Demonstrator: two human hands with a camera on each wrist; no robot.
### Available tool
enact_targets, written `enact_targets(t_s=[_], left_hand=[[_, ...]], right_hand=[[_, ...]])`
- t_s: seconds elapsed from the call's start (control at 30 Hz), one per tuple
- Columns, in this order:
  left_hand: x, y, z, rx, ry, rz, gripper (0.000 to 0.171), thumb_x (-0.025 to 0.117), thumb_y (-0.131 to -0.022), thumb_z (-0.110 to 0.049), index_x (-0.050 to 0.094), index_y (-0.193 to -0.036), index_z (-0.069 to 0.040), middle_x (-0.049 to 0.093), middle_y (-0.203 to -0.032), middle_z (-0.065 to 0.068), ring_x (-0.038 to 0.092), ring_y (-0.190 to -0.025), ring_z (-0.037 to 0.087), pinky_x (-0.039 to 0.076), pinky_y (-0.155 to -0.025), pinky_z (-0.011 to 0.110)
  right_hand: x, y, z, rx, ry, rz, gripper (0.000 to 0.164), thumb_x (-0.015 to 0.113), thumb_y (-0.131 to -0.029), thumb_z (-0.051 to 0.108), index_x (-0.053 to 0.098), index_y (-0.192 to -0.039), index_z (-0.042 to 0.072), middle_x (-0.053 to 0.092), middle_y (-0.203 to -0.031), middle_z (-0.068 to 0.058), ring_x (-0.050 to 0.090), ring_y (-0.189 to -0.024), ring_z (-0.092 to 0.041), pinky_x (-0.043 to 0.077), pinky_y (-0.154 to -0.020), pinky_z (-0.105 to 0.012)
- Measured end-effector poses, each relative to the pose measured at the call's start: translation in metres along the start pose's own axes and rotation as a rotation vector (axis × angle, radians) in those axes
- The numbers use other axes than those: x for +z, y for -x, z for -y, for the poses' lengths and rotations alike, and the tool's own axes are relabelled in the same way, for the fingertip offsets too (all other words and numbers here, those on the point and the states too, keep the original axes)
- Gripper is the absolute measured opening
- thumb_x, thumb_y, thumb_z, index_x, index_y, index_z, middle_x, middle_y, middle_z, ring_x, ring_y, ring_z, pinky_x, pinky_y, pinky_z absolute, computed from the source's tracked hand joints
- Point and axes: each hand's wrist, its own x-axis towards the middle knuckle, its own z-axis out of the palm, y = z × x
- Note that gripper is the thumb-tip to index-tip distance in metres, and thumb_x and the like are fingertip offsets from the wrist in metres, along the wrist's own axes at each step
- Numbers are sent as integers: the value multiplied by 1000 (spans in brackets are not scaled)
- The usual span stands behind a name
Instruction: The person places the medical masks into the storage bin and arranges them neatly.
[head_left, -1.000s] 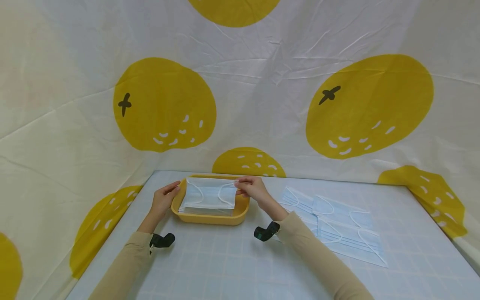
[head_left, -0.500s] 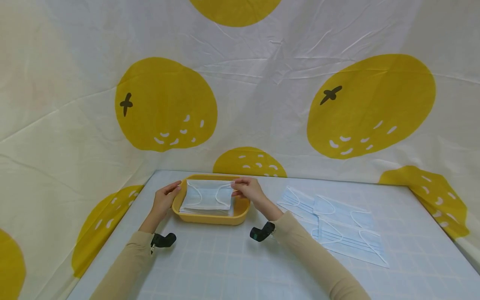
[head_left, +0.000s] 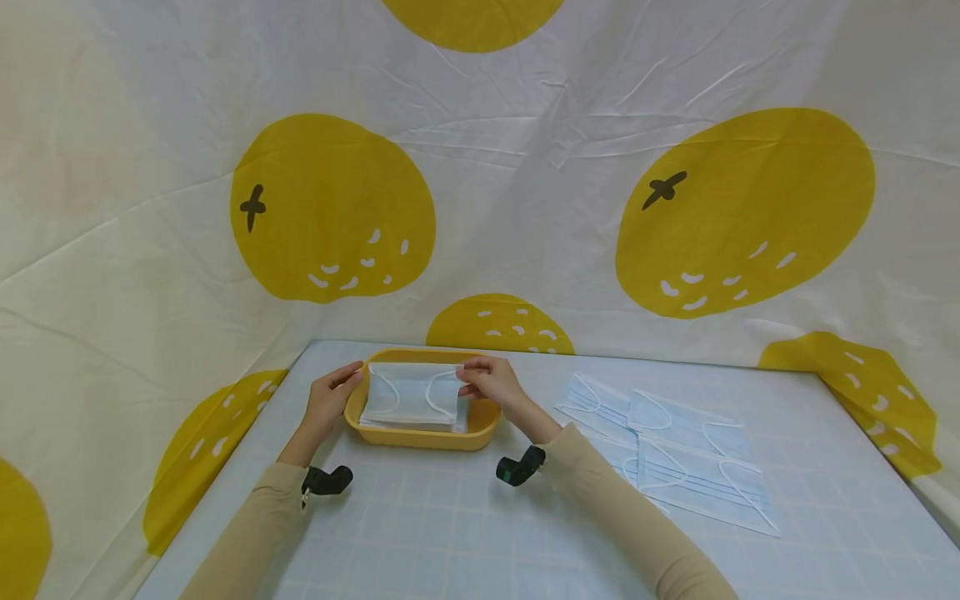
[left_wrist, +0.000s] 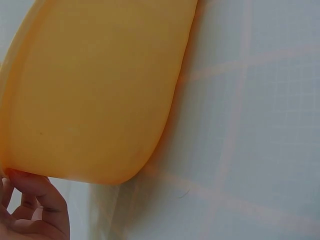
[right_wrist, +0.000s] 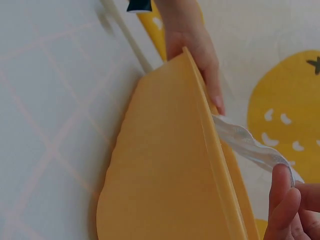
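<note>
My left hand [head_left: 326,403] grips the left end of a yellow plastic tray [head_left: 422,440]; in the left wrist view its thumb and fingers [left_wrist: 50,207] are at the rim. With my right hand [head_left: 501,388] I pinch the right edge of a pale blue face mask [head_left: 407,398], thumb against fingers in the right wrist view. This mask, its white ear loops on top, lies over a stack of masks inside the tray. Seen edge-on in the right wrist view, the held mask [right_wrist: 250,147] bows above the tray wall [right_wrist: 155,150].
Several more face masks [head_left: 697,458] lie overlapping on the table to the right, partly behind my right forearm. The table [head_left: 420,533] has a pale checked cover. A white cloth [head_left: 525,208] with yellow fruit prints hangs behind and at the left.
My right hand has moved slightly left and down with the pinched mask, which now sits lower over the stack. The left hand stays on the tray.
</note>
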Motion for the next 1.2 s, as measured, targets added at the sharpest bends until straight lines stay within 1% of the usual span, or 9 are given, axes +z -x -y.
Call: enact_targets(t_s=[0.03,0.13,0.27,0.4,0.73,0.87,1.0,1.1,1.2], left_hand=[[0,0,0,-2,0,1,47,56,-97,-31,52,-139,-9,52,-136,17,53,-84,-12,50,-67,12],[0,-1,0,-4,-11,-2,48,56,-97,-31,51,-139,-9,52,-137,18,52,-84,-12,50,-68,11],[0,-1,-1,-14,-14,-15,46,56,-98,-29,52,-138,-9,53,-136,18,52,-84,-11,50,-67,11],[0,1,-2,-24,-27,-19,45,54,-98,-29,52,-139,-10,52,-136,16,52,-88,-7,50,-68,11],[0,1,-3,-25,-54,-21,45,53,-99,-30,51,-140,-11,51,-139,16,52,-98,3,49,-69,10],[1,2,-4,-31,-60,-29,44,54,-99,-30,52,-139,-11,52,-138,16,53,-96,3,49,-67,11],[2,2,-5,-38,-56,-30,45,54,-98,-31,53,-139,-12,52,-137,16,52,-92,0,49,-67,11],[1,2,-5,-34,-48,-30,45,54,-98,-31,53,-139,-11,53,-136,16,52,-89,-2,49,-67,11],[1,2,-4,-22,-49,-25,46,54,-98,-32,52,-139,-11,53,-136,17,52,-87,-4,49,-67,11]], right_hand=[[0,0,0,-3,3,2,26,65,-92,18,66,-110,0,73,-93,-11,69,-64,-11,57,-65,-25],[1,1,0,-24,28,5,25,65,-92,18,67,-109,1,74,-91,-12,70,-67,-15,58,-68,-29],[2,2,-3,-90,84,10,24,63,-93,17,67,-109,-1,73,-89,-16,70,-68,-17,58,-73,-39],[3,3,-7,-153,132,21,22,62,-93,14,67,-108,-3,72,-91,-19,70,-68,-18,58,-73,-44],[6,3,-11,-236,224,-8,18,65,-92,12,67,-102,-2,71,-88,-17,66,-65,-15,58,-68,-45],[7,2,-12,-276,290,-34,15,66,-90,12,69,-99,-1,71,-87,-15,67,-65,-20,58,-64,-41],[7,2,-12,-307,360,-69,13,68,-89,12,71,-96,1,72,-84,-13,68,-67,-26,56,-56,-28],[7,1,-12,-321,404,-99,12,69,-88,13,72,-95,3,72,-83,-10,67,-67,-22,53,-54,-21],[6,0,-13,-326,441,-119,13,70,-87,13,72,-96,4,71,-84,-9,65,-65,-15,53,-56,-19]])
